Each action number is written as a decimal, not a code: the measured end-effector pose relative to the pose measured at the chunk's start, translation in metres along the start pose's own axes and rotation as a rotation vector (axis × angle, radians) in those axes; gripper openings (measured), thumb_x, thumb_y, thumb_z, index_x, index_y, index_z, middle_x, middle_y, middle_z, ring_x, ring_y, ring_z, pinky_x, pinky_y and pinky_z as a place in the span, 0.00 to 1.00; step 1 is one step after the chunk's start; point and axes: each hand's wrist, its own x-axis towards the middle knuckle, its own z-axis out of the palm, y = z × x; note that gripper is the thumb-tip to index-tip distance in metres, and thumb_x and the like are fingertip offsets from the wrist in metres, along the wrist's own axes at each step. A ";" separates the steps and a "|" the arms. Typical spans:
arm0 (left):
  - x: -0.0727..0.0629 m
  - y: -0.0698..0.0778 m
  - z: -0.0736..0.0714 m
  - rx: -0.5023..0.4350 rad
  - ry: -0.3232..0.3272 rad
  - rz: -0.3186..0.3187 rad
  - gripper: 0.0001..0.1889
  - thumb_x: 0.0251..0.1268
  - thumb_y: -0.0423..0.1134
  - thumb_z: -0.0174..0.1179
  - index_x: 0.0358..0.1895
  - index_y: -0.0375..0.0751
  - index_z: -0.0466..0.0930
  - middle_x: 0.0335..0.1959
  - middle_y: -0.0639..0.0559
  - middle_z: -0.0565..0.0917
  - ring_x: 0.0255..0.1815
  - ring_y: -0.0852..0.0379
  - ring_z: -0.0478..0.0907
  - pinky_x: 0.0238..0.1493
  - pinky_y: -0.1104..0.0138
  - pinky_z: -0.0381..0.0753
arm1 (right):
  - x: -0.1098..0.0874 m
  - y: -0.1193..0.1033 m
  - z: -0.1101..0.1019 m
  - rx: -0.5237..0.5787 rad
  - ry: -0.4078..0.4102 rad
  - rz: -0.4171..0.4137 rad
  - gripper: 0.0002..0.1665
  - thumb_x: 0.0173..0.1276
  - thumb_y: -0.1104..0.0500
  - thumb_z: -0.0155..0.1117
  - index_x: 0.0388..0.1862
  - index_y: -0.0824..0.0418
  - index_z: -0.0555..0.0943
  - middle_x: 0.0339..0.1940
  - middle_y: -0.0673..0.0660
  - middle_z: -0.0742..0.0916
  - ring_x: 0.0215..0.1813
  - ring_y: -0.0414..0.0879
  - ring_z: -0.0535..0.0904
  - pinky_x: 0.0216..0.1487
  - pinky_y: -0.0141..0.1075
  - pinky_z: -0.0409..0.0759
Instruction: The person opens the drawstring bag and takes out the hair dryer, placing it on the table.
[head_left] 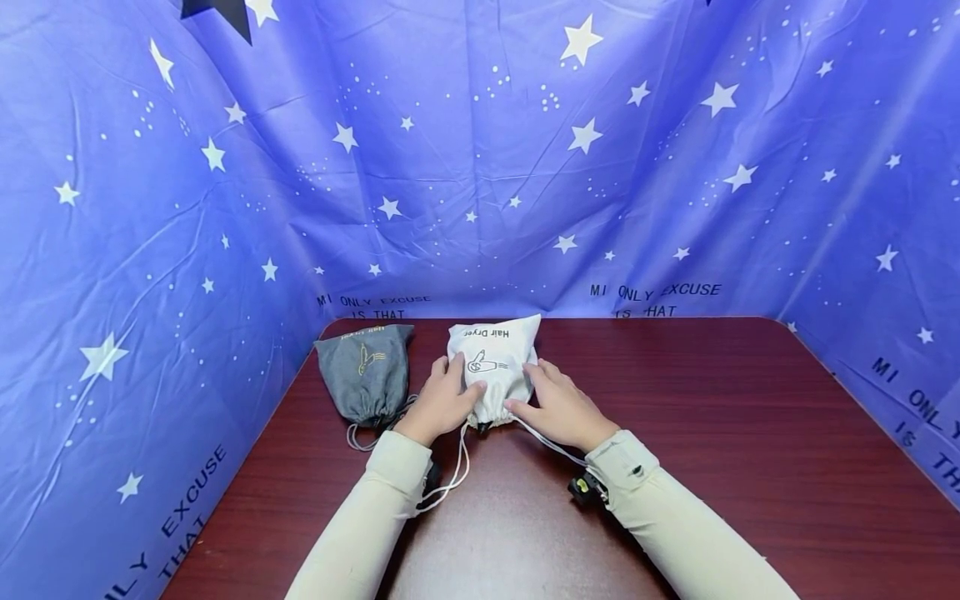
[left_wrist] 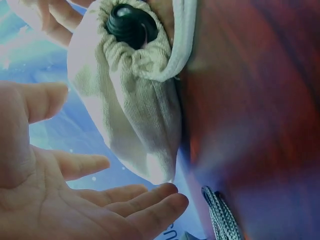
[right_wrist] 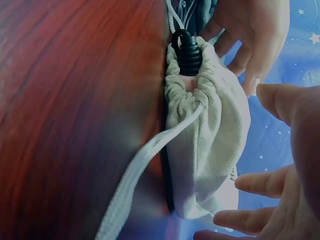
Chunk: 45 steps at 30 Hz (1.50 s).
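Just left of the wide-spread hands (head_left: 441,403) (head_left: 567,408) either side of the white bag (head_left: 498,377), a grey bag (head_left: 365,377) with cords (left_wrist: 222,217).

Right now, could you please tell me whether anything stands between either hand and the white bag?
Nothing visible does: the left hand and the right hand are at opposite sides of the white bag. The grey bag lies on the left hand's outer side, and white cords trail from the white bag's near end.
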 end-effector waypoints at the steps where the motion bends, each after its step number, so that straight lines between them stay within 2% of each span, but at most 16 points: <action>1: 0.001 -0.001 0.000 -0.002 -0.001 -0.005 0.41 0.75 0.56 0.53 0.82 0.37 0.55 0.78 0.23 0.56 0.76 0.28 0.64 0.74 0.42 0.67 | 0.001 -0.001 0.001 0.001 -0.001 0.003 0.52 0.71 0.31 0.62 0.80 0.63 0.64 0.79 0.75 0.66 0.75 0.73 0.68 0.67 0.67 0.72; 7: 0.009 -0.006 -0.001 -0.001 -0.022 -0.028 0.41 0.76 0.58 0.52 0.83 0.40 0.53 0.80 0.23 0.53 0.77 0.29 0.62 0.74 0.42 0.67 | 0.007 -0.005 0.007 0.018 0.009 0.020 0.57 0.69 0.29 0.63 0.83 0.63 0.58 0.81 0.76 0.59 0.74 0.75 0.67 0.66 0.67 0.73; 15: 0.013 -0.012 -0.002 0.002 -0.021 -0.033 0.40 0.77 0.58 0.50 0.83 0.39 0.53 0.80 0.23 0.51 0.77 0.26 0.62 0.74 0.41 0.66 | 0.012 -0.008 0.013 0.017 0.023 0.004 0.55 0.69 0.32 0.65 0.81 0.64 0.61 0.81 0.76 0.60 0.73 0.75 0.69 0.65 0.67 0.74; 23: 0.015 -0.014 0.000 -0.031 -0.082 -0.014 0.40 0.78 0.58 0.49 0.84 0.43 0.50 0.82 0.26 0.48 0.81 0.31 0.57 0.77 0.44 0.62 | 0.018 -0.011 0.018 0.034 -0.004 0.012 0.53 0.70 0.31 0.63 0.81 0.62 0.62 0.81 0.75 0.61 0.75 0.75 0.66 0.69 0.66 0.71; 31: 0.015 -0.013 0.001 -0.015 -0.110 0.029 0.38 0.77 0.56 0.51 0.83 0.44 0.55 0.82 0.29 0.53 0.82 0.34 0.55 0.79 0.45 0.60 | 0.021 -0.013 0.020 0.030 -0.004 0.017 0.50 0.68 0.33 0.66 0.79 0.60 0.67 0.80 0.73 0.65 0.75 0.72 0.68 0.68 0.65 0.72; 45: 0.016 -0.012 0.005 0.046 -0.127 0.040 0.37 0.77 0.56 0.51 0.81 0.39 0.58 0.80 0.28 0.58 0.82 0.35 0.57 0.79 0.46 0.60 | 0.020 -0.013 0.021 0.036 -0.029 0.033 0.47 0.69 0.36 0.68 0.78 0.58 0.68 0.81 0.73 0.63 0.77 0.68 0.67 0.71 0.62 0.71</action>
